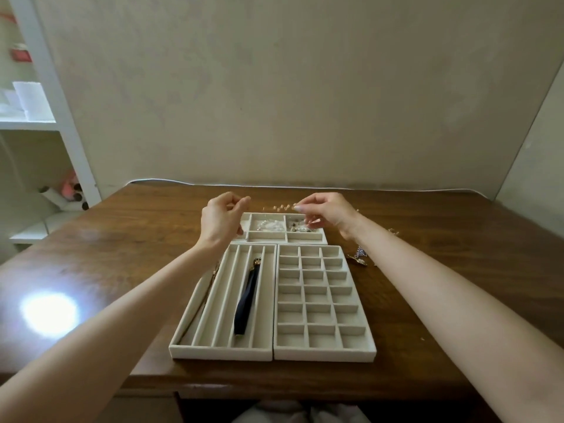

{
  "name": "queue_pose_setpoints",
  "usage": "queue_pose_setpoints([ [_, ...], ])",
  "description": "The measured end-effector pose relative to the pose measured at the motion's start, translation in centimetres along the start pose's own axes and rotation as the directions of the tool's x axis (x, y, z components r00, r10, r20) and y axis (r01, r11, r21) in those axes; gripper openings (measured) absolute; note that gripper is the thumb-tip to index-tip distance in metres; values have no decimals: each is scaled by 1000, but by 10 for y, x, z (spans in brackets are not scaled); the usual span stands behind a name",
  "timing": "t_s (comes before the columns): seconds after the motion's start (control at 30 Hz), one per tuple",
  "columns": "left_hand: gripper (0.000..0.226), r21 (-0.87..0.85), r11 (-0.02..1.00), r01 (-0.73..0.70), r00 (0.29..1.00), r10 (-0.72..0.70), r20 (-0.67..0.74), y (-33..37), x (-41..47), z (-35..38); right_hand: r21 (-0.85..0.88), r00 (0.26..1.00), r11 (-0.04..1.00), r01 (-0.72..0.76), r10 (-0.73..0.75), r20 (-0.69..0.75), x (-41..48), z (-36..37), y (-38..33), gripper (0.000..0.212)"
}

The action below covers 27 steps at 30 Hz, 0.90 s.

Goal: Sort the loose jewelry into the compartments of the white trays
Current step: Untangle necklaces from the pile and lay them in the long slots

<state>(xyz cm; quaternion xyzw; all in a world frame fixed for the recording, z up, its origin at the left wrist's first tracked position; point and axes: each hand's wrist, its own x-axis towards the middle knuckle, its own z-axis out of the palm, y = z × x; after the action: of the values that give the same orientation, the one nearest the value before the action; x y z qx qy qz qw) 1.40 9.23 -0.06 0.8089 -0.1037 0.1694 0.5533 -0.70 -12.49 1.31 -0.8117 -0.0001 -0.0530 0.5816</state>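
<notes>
We log a brown wooden surface carrying three white trays: slotted tray, grid tray, far tray. Loose jewelry lies just right of the grid tray.

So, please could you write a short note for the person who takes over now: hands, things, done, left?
Left hand and right hand: both raised over the far tray, pinching a gold chain stretched between them; its left end is blurred.
Done: white beads and mixed pieces in far tray; dark strap in slotted tray.
Left: place the gold chain, then the loose pieces on the table right of the empty grid tray.
</notes>
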Motion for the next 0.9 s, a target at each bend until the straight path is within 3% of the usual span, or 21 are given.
queue_pose_setpoints([
  [0.1,21,25,994,-104,974,96,207,6,-5,-9,-112,968,990,84,-55,244,-2,24,-13,27],
  [0.2,23,59,982,-180,952,159,263,14,-5,-10,-40,939,986,163,-142,314,-3,55,-28,39],
  [0.33,21,21,993,-119,970,111,217,13,3,-18,-46,967,986,163,-150,206,2,68,-40,25],
  [0.47,17,15,1000,2,944,-7,330,5,-1,-29,-51,985,984,168,-166,37,10,62,-44,4],
  [0.6,14,-30,994,107,943,-92,321,0,-14,-30,-81,969,968,239,-243,-39,12,73,-47,12],
  [0.77,12,22,991,133,931,-133,340,-16,-33,-37,189,937,952,239,-175,-303,19,62,-60,12],
  [0.83,10,-30,990,137,946,-122,300,-17,-43,-41,220,946,953,208,-139,-294,22,56,-59,13],
  [0.9,9,-67,992,108,981,-96,170,-16,-53,-45,210,953,958,193,-133,-271,24,56,-54,13],
])
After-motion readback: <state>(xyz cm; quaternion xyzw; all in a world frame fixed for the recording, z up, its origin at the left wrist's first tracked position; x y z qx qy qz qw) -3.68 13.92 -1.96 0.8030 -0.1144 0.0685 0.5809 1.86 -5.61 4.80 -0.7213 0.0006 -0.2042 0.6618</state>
